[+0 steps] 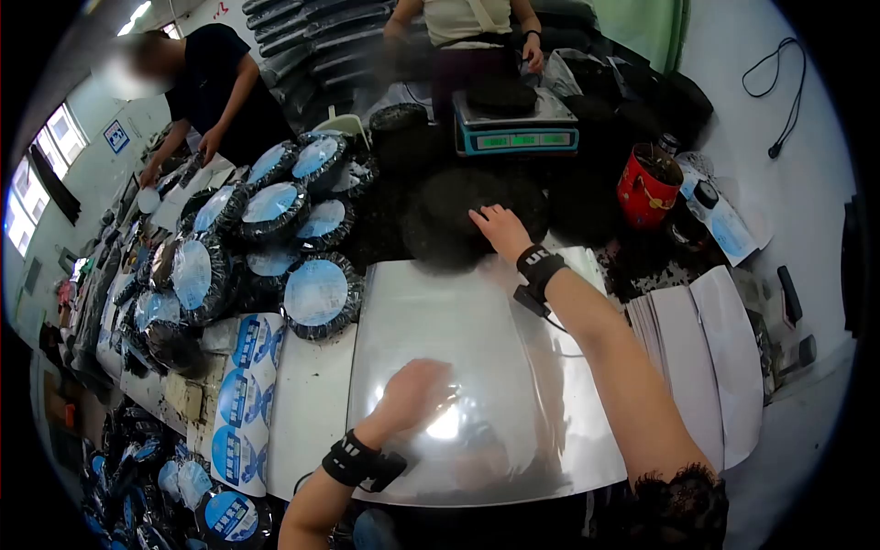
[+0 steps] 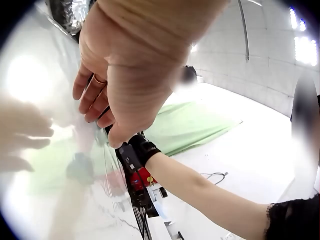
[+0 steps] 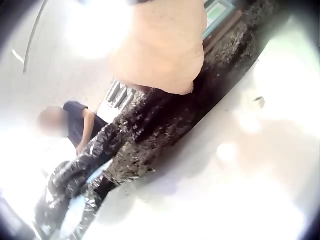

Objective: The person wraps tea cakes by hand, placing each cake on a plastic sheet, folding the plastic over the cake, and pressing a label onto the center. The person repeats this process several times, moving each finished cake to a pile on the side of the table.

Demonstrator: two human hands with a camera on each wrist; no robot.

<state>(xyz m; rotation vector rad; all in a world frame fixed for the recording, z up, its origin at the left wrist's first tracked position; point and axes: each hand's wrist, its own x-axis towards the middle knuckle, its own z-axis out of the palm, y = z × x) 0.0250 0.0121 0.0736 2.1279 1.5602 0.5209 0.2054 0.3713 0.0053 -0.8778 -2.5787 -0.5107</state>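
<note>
Blurred dark round cakes of what looks like dried seaweed [image 1: 435, 225] lie at the far edge of a shiny metal-like sheet [image 1: 467, 339]. My right hand [image 1: 502, 229] reaches over them, its fingertips at the top of the cakes. In the right wrist view that hand [image 3: 160, 50] covers part of the dark, crumbly cake [image 3: 135, 160], and its fingers are mostly hidden. My left hand [image 1: 412, 394] is over the sheet, holding nothing. In the left wrist view its fingers [image 2: 95, 95] hang loose, one with a ring, and the sheet mirrors the hand.
Wrapped black discs with blue labels [image 1: 316, 293] are piled at the left, beside a label sheet [image 1: 246, 403]. A digital scale [image 1: 516, 139] bears another dark cake. A red can [image 1: 649, 188] and stacked white sheets [image 1: 687, 357] stand right. Two people work across the table.
</note>
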